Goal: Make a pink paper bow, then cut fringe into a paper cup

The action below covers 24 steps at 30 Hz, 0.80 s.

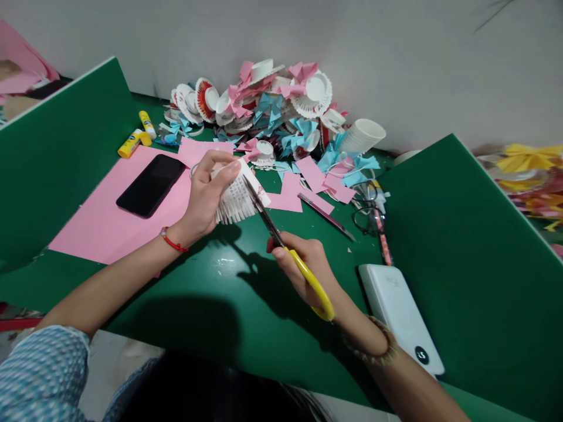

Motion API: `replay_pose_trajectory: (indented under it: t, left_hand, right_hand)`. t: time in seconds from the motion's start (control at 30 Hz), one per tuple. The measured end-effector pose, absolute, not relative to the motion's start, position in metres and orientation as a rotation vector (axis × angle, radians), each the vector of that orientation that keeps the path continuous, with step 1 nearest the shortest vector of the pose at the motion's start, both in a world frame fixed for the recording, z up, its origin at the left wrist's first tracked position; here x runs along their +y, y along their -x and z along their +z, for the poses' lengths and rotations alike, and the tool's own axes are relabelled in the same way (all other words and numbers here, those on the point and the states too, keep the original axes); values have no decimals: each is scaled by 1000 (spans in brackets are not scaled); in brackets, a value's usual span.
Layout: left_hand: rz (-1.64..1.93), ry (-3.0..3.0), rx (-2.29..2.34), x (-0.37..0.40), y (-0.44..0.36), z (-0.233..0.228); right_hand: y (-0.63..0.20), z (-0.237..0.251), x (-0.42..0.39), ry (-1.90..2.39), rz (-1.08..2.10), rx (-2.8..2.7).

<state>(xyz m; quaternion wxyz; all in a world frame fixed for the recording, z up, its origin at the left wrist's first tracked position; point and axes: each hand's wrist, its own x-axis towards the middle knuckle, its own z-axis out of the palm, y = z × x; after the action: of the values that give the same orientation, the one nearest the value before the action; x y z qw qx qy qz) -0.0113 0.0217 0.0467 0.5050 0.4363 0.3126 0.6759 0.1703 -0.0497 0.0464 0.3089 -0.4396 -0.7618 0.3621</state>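
My left hand [210,190] is closed on a white printed paper cup [235,196], pinching it between thumb and fingers. One edge of the cup is cut into a fringe of narrow strips that hangs downward. My right hand [303,264] grips a pair of scissors [308,278] by its yellow handles. The dark blades reach up to the cup and lie against its uncut right part; whether paper is between them I cannot tell. Below the hands is the green tabletop [197,310].
Finished paper-cup pieces with pink and blue bows [268,105] are heaped at the back, beside stacked white cups [363,136]. A black phone [152,186] lies on pink paper [105,225] at left, near glue sticks [132,142]. A cutter [325,217], eyeglasses [363,220] and a white power bank [398,316] lie right. Green dividers flank the table.
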Motion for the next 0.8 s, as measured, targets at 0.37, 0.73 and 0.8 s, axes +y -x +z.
replay_pose_trajectory:
  t: [0.37, 0.73, 0.8]
  left_hand:
    - [1609, -1081, 751, 22, 12, 46]
    - [1609, -1081, 742, 22, 12, 45]
    - [1607, -1083, 750, 22, 12, 45]
  right_hand:
    - [-169, 48, -50, 1184, 913, -2037]
    - [-168, 47, -51, 1162, 896, -2023]
    - [-168, 47, -51, 1163, 900, -2017]
